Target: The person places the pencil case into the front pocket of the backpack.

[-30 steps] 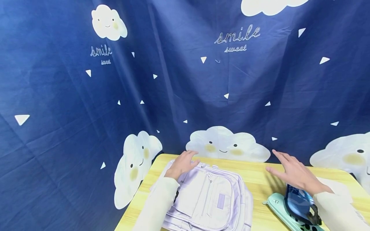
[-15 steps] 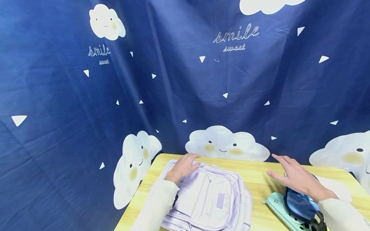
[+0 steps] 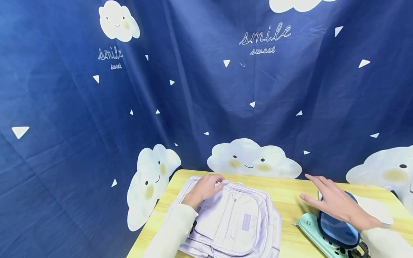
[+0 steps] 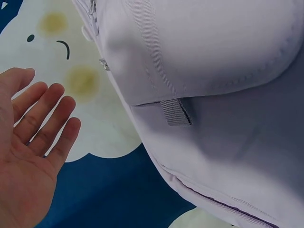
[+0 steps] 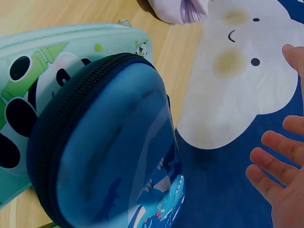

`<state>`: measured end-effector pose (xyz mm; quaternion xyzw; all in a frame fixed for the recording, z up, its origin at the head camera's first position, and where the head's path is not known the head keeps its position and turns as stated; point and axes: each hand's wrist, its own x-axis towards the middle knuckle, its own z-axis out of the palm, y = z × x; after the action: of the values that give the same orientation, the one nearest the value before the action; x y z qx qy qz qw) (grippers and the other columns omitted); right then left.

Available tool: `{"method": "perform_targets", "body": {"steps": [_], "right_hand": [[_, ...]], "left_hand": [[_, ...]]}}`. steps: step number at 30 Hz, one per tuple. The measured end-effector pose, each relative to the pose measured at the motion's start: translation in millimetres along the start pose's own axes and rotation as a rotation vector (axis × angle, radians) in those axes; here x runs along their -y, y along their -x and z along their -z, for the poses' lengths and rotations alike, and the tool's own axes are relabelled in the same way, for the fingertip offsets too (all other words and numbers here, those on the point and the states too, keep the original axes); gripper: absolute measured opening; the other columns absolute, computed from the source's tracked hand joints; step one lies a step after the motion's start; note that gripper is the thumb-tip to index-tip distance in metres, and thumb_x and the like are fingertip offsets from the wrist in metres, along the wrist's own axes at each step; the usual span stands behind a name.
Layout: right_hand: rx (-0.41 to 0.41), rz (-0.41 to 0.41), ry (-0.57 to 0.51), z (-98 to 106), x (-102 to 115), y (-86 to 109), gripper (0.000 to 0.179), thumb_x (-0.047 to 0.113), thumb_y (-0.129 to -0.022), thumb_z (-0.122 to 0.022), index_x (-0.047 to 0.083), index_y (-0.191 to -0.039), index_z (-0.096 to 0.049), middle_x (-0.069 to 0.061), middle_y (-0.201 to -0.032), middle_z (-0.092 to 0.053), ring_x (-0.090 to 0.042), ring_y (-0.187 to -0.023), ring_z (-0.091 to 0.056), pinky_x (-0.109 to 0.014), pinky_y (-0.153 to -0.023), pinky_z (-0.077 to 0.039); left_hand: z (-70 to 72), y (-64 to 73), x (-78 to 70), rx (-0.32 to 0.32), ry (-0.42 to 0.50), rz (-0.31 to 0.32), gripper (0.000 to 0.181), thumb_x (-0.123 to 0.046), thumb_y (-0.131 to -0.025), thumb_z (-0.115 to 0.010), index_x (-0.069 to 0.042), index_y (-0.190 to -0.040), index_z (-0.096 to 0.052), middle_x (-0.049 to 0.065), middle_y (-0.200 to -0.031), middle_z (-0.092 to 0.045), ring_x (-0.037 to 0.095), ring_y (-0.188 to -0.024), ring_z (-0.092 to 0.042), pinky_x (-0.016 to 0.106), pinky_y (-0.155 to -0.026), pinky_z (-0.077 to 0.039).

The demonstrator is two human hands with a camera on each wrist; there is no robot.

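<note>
Evidently, left hand [image 3: 204,188] near lilac backpack [image 3: 219,218], right hand [image 3: 338,203] near blue case [image 3: 338,231], fingers [image 5: 273,165] loosely extended

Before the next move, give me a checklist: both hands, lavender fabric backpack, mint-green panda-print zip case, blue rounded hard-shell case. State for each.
1. Left hand free: ok, fingers relaxed, holding nothing.
2. Right hand free: ok, fingers spread, holding nothing.
3. Lavender fabric backpack lying on the yellow wood-grain table, front pocket up: ok.
4. Backpack main compartment closed: cannot tell, its full zip line isn't visible.
5. Mint-green panda-print zip case uncovered: not ok, the blue rounded hard-shell case overlaps it.
6. Blue case zipped: ok along the stretch in the right wrist view; cannot tell for the rest.
</note>
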<state>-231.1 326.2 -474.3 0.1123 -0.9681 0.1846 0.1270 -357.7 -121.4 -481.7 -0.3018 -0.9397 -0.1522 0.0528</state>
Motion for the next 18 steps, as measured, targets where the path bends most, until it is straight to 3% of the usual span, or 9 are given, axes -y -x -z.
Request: {"method": "perform_targets", "body": {"steps": [18], "right_hand": [[0.008,0.003,0.035,0.5,10.6,15.3,0.087,0.061,-0.097,-0.076,0.003,-0.158,-0.053,-0.031,-0.151,-0.058,-0.058,-0.135,-0.055,-0.078,-0.1,-0.049]], "left_hand": [[-1.2,20.4,-10.9,-0.025,0.042,-0.027,0.032,-0.03,-0.108,-0.065,-0.014,-0.134,-0.075,0.001,-0.122,-0.082,0.022,-0.116,-0.076,0.04,-0.107,-0.059]]}}
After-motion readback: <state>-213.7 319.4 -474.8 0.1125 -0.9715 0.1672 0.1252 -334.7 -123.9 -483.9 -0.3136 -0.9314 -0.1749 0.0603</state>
